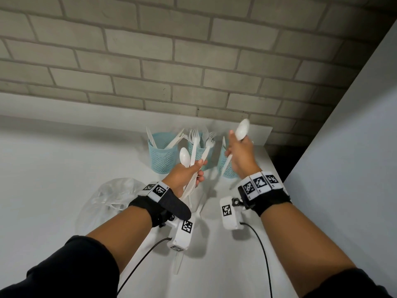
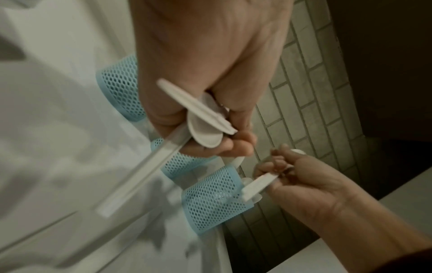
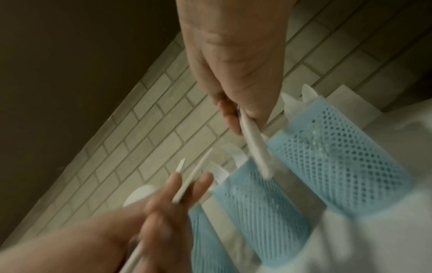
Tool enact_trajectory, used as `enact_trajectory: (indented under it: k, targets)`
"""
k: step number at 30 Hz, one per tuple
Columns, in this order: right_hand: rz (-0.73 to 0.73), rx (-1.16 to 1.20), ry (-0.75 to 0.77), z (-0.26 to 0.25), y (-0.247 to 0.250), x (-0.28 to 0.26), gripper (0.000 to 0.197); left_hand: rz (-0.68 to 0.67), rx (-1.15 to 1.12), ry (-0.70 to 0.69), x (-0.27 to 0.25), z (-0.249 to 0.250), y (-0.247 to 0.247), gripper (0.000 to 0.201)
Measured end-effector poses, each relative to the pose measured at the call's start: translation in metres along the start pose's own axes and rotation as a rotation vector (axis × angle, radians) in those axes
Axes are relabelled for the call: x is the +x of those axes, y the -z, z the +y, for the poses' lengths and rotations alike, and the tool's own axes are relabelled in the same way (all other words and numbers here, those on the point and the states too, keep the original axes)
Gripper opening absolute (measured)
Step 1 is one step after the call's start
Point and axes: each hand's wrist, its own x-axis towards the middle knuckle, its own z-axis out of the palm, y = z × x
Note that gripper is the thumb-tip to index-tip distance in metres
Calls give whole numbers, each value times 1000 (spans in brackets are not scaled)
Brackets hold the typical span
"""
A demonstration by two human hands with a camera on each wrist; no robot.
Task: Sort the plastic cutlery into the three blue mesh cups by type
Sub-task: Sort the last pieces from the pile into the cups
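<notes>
Three blue mesh cups stand in a row at the back of the white table [image 1: 64, 158]. The left cup [image 1: 160, 154] holds knives, the middle cup [image 1: 200, 154] forks, and the right cup [image 1: 225, 168] is partly hidden behind my right hand. My left hand [image 1: 198, 169] grips a bundle of white cutlery [image 2: 205, 118], with a spoon [image 1: 184, 157] and forks sticking up in front of the middle cup. Raised above the right cup, my right hand [image 1: 238, 139] pinches a single white spoon [image 1: 241, 130], bowl up and handle [image 3: 254, 146] slanting down toward that cup.
A crumpled clear plastic bag [image 1: 111, 201] lies on the table left of my left wrist. Loose white cutlery [image 1: 178, 263] lies on the table under my wrists. A brick wall [image 1: 193, 61] stands right behind the cups, and a grey panel [image 1: 354, 168] closes off the right.
</notes>
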Motion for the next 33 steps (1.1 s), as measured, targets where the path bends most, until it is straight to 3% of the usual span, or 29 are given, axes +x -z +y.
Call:
enact_trajectory:
  k: [3, 6, 12, 16, 18, 21, 25, 27, 28, 31, 33]
  targets:
    - [171, 194, 123, -26, 11, 20, 19, -67, -25, 45, 2, 5, -5, 25]
    - [244, 155, 234, -35, 16, 35, 21, -146, -119, 154, 5, 9, -8, 24]
    - [165, -73, 164, 5, 22, 55, 3, -288, -248, 260, 5, 11, -6, 24]
    - [136, -170, 184, 14, 25, 56, 31, -337, -262, 287, 5, 13, 0, 29]
    - [113, -248, 245, 16, 27, 56, 36, -341, -270, 280, 5, 13, 2, 28]
    - [59, -460, 350, 18, 27, 53, 29, -324, -261, 251, 5, 10, 5, 24]
    - [44, -658, 700, 8, 19, 41, 27, -342, -239, 220, 5, 7, 9, 20]
    - [-70, -696, 835, -4, 10, 27, 34, -332, -213, 208, 5, 7, 10, 19]
    - [-181, -731, 835, -10, 5, 19, 36, -324, -203, 206, 6, 7, 10, 19]
    - [-574, -954, 638, -19, -7, 4, 28, -297, -184, 211, 5, 7, 10, 19]
    - [-734, -1070, 545, -17, -10, 2, 22, -285, -154, 212, 3, 9, 11, 17]
